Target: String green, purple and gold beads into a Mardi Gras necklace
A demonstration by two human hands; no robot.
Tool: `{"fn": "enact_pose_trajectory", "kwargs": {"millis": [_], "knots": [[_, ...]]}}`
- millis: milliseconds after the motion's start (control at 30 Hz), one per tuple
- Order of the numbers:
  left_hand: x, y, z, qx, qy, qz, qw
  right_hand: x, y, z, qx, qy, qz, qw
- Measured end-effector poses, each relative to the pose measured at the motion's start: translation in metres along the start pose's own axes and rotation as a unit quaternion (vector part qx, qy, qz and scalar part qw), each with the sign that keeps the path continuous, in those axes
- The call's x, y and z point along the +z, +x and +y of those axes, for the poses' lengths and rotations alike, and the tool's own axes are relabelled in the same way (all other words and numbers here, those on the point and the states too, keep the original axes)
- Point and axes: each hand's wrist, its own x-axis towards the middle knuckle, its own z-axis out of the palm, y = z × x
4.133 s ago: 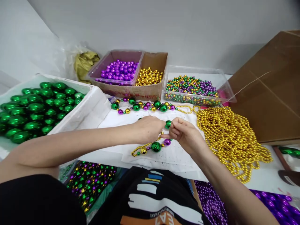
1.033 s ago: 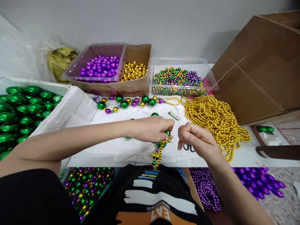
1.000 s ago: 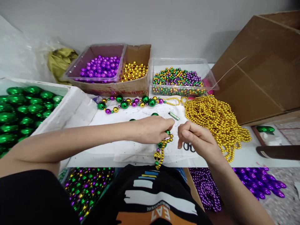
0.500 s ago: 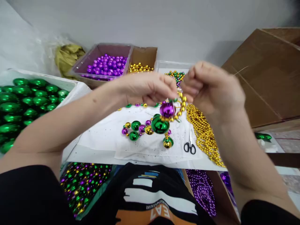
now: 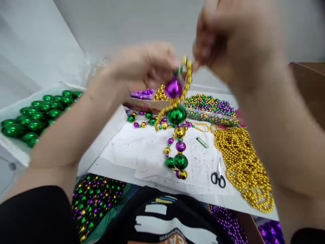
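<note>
Raised over the table, my left hand (image 5: 154, 64) is closed in a pinch at the top of a bead necklace (image 5: 177, 116) of large green, purple and gold balls. The necklace hangs in a loop below it. My right hand (image 5: 215, 40), higher and also closed, grips beside a curved string of small gold beads (image 5: 188, 79) joined to the necklace. Both hands are smeared by motion, and their fingertips partly hide the join. Under the necklace lies a white cloth (image 5: 142, 149) with dark specks.
Black-handled scissors (image 5: 218, 178) and a small green-white strip (image 5: 202, 142) lie on the cloth. Gold bead strings (image 5: 243, 162) are heaped at right. A white box of green balls (image 5: 38, 115) stands left; another beaded strand (image 5: 143, 118) lies behind. Mixed small beads (image 5: 210, 104) are at the back.
Both hands have risen, the right one most, lifting the necklace so that it hangs nearly straight down. The view has tilted and shifted, showing more of the gold strings and mixed beads.
</note>
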Motion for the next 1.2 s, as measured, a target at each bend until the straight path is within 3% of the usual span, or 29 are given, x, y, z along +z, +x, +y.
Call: {"fn": "enact_pose_trajectory", "kwargs": {"millis": [33,133,233,400,567,733,833,933,1000,1067,1133,1200], "knots": [[0.009,-0.003,-0.019,-0.011,-0.019,0.001,1.000,-0.001,-0.010,0.013,-0.013,-0.002,-0.022,1.000],[0.030,-0.006,-0.071,-0.070,-0.037,-0.039,0.996,-0.011,-0.038,0.059,0.033,0.023,-0.069,0.997],[0.044,-0.007,-0.104,-0.084,-0.020,-0.052,0.995,-0.025,-0.063,0.092,0.081,0.030,-0.086,0.993],[0.064,-0.010,-0.129,-0.102,0.046,-0.071,0.991,-0.040,-0.096,0.112,0.132,0.007,-0.116,0.984],[0.075,-0.002,-0.139,-0.160,0.066,-0.089,0.981,-0.044,-0.113,0.118,0.123,-0.100,-0.119,0.980],[0.086,-0.004,-0.147,-0.107,0.077,-0.102,0.986,-0.047,-0.121,0.128,0.087,-0.187,-0.140,0.969],[0.096,-0.007,-0.169,-0.177,0.001,-0.134,0.975,-0.050,-0.131,0.144,0.115,-0.150,-0.130,0.973],[0.101,-0.005,-0.198,-0.287,-0.149,-0.170,0.931,-0.047,-0.151,0.160,0.132,-0.122,-0.038,0.983],[0.102,-0.001,-0.212,-0.328,-0.238,-0.195,0.893,-0.038,-0.172,0.168,0.085,-0.148,0.048,0.984],[0.103,0.002,-0.220,-0.343,-0.294,-0.219,0.865,-0.026,-0.198,0.175,-0.007,-0.192,0.116,0.975],[0.104,0.002,-0.224,-0.349,-0.321,-0.241,0.847,-0.011,-0.225,0.184,-0.097,-0.236,0.135,0.957],[0.107,0.000,-0.227,-0.356,-0.324,-0.260,0.837,0.000,-0.247,0.190,-0.145,-0.270,0.128,0.943]]}}
